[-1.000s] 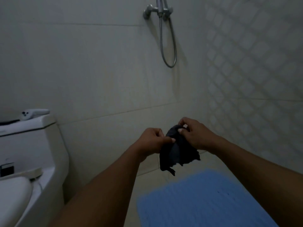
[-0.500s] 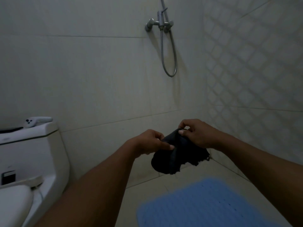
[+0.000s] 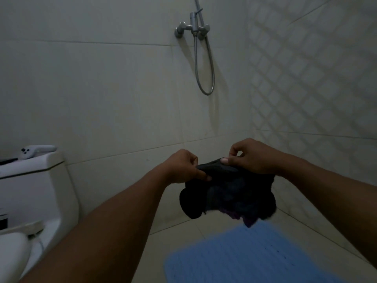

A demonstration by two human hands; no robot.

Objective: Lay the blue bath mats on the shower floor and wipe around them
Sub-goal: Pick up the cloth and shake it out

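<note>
Both bare forearms extended forward and converged at mid-frame, hands raised in the air. Left hand (image 3: 183, 166) was curled, thumb and fingers pinched on the top edge of a dark cloth (image 3: 228, 193). Right hand (image 3: 253, 156) gripped the same edge just beside it, thumb pressed flat, index finger arched.

One blue bath mat (image 3: 255, 256), one dark cloth (image 3: 230, 193), two hands, one toilet (image 3: 36, 193)

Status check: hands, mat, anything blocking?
Left hand and right hand both pinching dark cloth, held up. Blue bath mat flat on floor. Nothing blocking.
</note>
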